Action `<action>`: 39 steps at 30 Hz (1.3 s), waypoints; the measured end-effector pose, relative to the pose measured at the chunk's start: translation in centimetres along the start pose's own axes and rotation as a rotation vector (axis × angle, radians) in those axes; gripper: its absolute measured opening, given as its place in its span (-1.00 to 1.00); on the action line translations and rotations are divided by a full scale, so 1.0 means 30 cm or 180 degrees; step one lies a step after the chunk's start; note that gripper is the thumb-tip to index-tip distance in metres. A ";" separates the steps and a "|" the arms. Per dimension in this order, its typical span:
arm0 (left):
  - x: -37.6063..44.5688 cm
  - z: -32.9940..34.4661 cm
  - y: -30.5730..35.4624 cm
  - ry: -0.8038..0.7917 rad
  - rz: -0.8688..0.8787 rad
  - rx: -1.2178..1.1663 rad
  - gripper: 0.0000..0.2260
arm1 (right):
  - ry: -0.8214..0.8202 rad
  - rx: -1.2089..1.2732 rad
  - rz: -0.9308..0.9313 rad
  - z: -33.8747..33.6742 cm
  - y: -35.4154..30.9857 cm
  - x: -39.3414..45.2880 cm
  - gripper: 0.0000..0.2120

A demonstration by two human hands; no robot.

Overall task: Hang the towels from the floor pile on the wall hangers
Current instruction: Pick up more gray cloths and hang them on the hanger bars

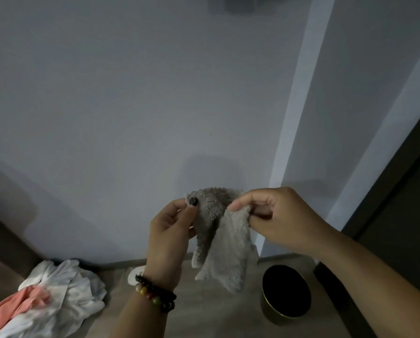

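A small grey fluffy towel [218, 245] hangs in the air in front of the pale wall [131, 106]. My left hand [172, 230] pinches its upper left corner between thumb and fingers. My right hand [274, 215] pinches the upper right edge, and the cloth droops below both hands. On the floor at lower left lies the pile of towels [55, 296], white ones with a pink one [21, 306] on the near side. At the very top of the view a dark blurred shape [238, 3] sits on the wall; I cannot tell whether it is a hanger.
A round dark bin [286, 292] with a gold rim stands on the wooden floor at lower right. A dark door frame [403, 181] runs along the right. A small white object [134, 274] lies by the wall base. A dark piece of furniture [1, 230] is at left.
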State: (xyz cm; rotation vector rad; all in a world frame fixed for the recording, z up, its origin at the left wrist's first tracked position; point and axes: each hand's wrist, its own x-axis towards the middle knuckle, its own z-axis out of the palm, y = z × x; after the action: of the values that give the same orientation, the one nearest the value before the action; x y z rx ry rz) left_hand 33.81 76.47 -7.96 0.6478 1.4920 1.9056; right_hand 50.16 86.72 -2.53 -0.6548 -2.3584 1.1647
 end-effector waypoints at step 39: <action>0.189 -0.149 0.194 -0.1284 0.0468 0.0081 -0.73 | 0.1152 -0.0260 -0.0535 0.180 -0.115 0.267 -0.92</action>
State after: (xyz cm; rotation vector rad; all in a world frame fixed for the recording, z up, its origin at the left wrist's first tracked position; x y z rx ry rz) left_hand 25.76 76.67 -3.39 1.1063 1.2388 1.7308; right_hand 39.99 86.21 -1.39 -0.6214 -2.1135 0.8049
